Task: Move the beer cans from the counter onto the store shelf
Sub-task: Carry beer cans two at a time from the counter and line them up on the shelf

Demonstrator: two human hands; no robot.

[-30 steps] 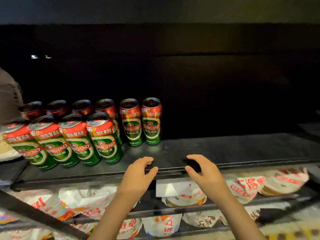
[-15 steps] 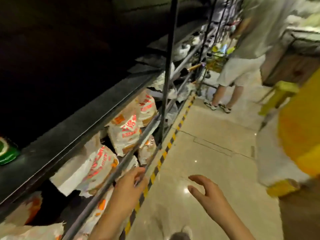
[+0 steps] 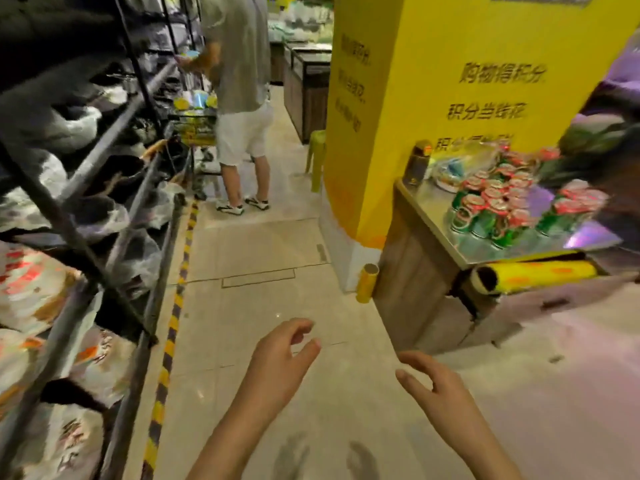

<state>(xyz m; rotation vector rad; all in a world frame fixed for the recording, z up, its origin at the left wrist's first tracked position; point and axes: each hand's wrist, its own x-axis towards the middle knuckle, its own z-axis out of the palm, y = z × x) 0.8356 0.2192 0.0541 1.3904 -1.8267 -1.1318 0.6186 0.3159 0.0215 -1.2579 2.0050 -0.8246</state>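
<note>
Several green and red beer cans (image 3: 498, 206) stand clustered on a steel counter (image 3: 433, 216) at the right, blurred by motion. The dark store shelf (image 3: 104, 133) runs along the left edge. My left hand (image 3: 280, 362) and my right hand (image 3: 433, 386) hang over the floor at the bottom middle, fingers loosely curled, holding nothing. Both hands are well short of the counter.
A person in a grey shirt and white shorts (image 3: 239, 98) stands in the aisle beside a basket cart (image 3: 194, 129). A yellow pillar (image 3: 450, 81) rises behind the counter. Bagged goods (image 3: 31, 289) fill the lower shelves. A yellow roll (image 3: 533, 275) lies under the counter top.
My view has swung right from the shelf with its cans to the aisle and the counter. Both hands left the shelf edge and now hang empty over the floor.
</note>
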